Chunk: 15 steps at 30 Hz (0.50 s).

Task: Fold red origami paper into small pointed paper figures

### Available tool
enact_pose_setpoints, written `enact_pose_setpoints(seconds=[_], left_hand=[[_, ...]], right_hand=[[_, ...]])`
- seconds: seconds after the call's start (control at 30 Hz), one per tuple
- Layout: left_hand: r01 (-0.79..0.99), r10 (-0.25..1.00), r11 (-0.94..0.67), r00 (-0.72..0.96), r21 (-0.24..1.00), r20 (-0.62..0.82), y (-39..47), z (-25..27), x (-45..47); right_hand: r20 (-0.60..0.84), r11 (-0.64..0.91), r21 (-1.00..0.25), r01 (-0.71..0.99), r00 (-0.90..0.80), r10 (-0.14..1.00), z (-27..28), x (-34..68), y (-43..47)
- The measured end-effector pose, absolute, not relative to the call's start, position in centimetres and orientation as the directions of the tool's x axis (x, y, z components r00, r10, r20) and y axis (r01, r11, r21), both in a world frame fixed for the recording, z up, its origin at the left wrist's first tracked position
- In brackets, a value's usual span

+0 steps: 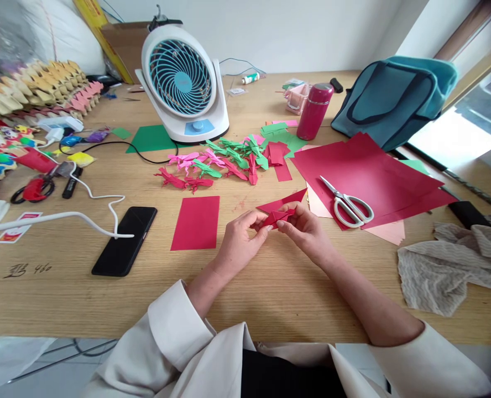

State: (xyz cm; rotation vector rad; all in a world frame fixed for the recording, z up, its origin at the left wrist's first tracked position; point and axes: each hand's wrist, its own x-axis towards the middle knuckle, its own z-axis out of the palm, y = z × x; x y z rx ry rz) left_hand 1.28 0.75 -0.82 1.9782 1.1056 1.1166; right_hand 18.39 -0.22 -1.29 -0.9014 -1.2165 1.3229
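Observation:
A small folded piece of red paper is pinched between both hands, just above the tabletop. My left hand grips its left end between thumb and fingers, and my right hand has closed on its right end. Right behind the hands lies a red paper offcut with a pointed tip. To the left of my left hand a flat red paper rectangle rests on the wooden table. Farther back is a cluster of folded paper figures in red, green and pink.
White-handled scissors lie on large red sheets at the right. A fan and a red bottle stand behind. A black phone with a white cable is at left; a teal bag sits back right.

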Motion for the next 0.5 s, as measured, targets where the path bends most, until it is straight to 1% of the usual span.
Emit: enact_pose_setpoints(seconds=[0.3, 0.5], left_hand=[[0.392, 0.873, -0.473, 0.329, 0.789, 0.359, 0.65, -0.51, 1.10], [0.418, 0.879, -0.457, 0.348, 0.785, 0.326, 0.63, -0.32, 0.93]], right_hand=[[0.163, 0.139, -0.974, -0.179, -0.128, 0.978, -2.15, 18.67, -0.06], [0.170, 0.161, -0.983, -0.090, -0.104, 0.980, -1.70, 18.74, -0.10]])
